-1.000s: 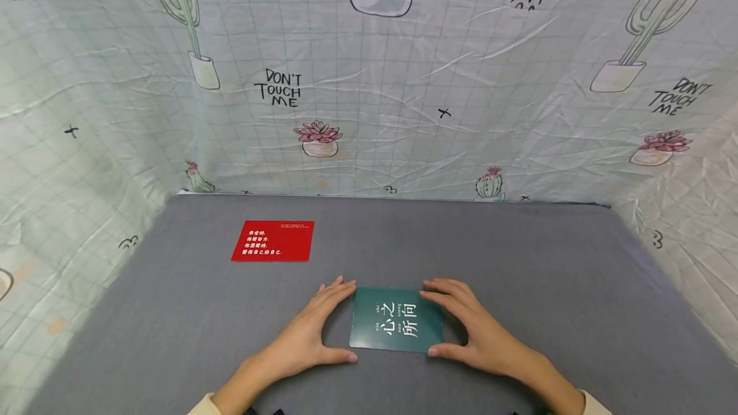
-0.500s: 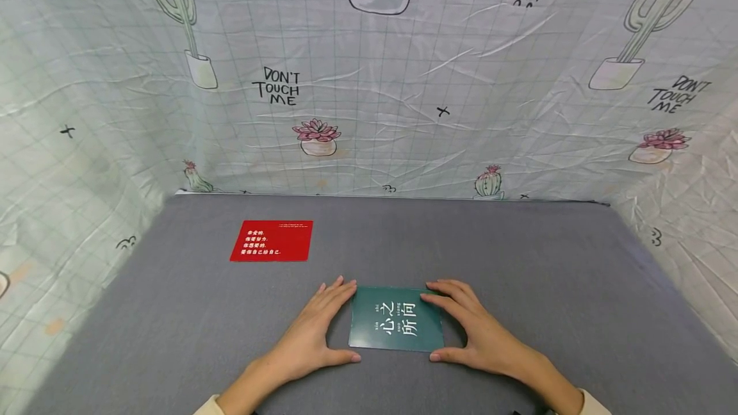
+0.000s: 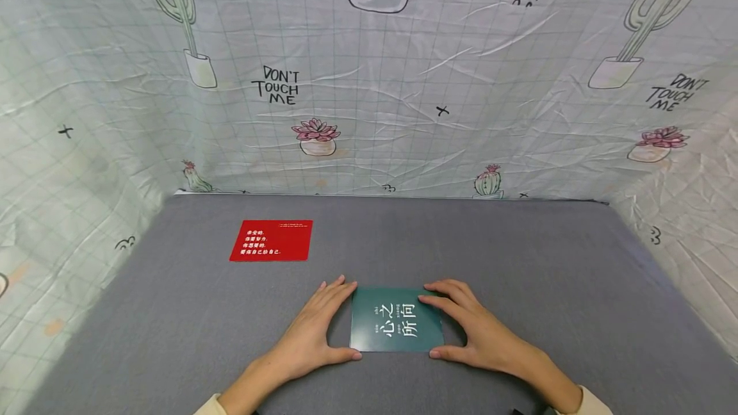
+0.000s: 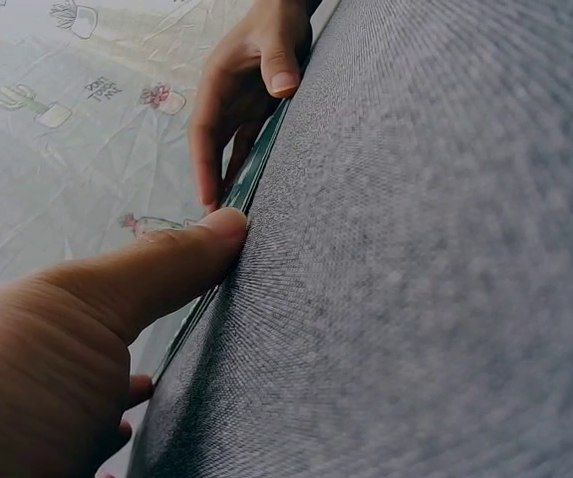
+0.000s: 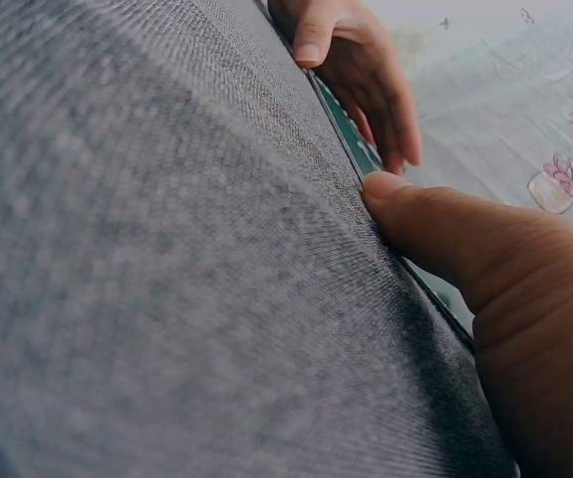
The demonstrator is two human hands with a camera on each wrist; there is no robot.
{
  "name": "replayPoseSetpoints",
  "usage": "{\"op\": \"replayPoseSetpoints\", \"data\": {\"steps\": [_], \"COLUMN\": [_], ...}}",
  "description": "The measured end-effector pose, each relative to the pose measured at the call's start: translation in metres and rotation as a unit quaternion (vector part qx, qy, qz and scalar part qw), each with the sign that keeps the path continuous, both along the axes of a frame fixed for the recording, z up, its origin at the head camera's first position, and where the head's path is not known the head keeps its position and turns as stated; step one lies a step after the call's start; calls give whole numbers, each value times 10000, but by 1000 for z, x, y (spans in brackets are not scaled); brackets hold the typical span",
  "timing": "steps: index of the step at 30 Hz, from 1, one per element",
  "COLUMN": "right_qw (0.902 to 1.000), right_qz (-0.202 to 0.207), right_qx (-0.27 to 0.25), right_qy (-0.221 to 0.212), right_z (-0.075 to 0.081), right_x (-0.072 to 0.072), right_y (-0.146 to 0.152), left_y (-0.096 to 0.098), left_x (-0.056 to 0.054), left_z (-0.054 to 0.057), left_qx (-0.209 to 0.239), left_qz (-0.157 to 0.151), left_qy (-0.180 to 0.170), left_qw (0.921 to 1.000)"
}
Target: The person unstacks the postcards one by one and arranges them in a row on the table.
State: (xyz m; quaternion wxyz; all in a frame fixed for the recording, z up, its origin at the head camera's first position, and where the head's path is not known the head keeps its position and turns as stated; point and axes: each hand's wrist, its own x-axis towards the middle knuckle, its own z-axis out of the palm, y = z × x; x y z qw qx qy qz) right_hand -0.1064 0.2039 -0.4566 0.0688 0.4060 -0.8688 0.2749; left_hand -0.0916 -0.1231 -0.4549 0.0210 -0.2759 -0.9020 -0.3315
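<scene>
A dark green card (image 3: 369, 324) with large white Chinese characters lies flat near the front of the grey table, between both hands. My left hand (image 3: 311, 335) holds its left end, thumb at the near edge and a fingertip at the far corner. On the other end, my right hand (image 3: 481, 332) has its thumb at the near corner and fingertips on the far edge and top. From the left wrist view the card (image 4: 256, 164) shows as a thin green strip along the cloth. Farther back on the left lies a red card (image 3: 272, 241) with white writing, untouched.
Grey cloth covers the table (image 3: 519, 255). A pale printed curtain (image 3: 369, 82) with cactus drawings rises behind the table's back edge and down both sides.
The green card's near edge has shifted slightly toward the person at the left and now lies level with both thumbs. Both hands keep nearly the same place; the red card stays put.
</scene>
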Motion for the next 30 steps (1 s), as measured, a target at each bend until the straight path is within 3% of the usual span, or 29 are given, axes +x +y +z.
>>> {"op": "replayPoseSetpoints", "data": {"steps": [12,23,30], "right_qw": [9998,9997,9996], "right_qz": [174,157,136], "right_qx": [37,17,74], "right_qy": [28,168,241], "right_z": [1,2,2], "right_x": [-1,3,2], "right_y": [0,0,1], "left_y": [0,0,0], "left_x": [0,1,0], "left_z": [-1,-3,-2], "left_qx": [-25,-5,18], "left_qz": [78,-175,-135], "left_qy": [-40,503,383], "left_qw": [10000,9986,9992]}}
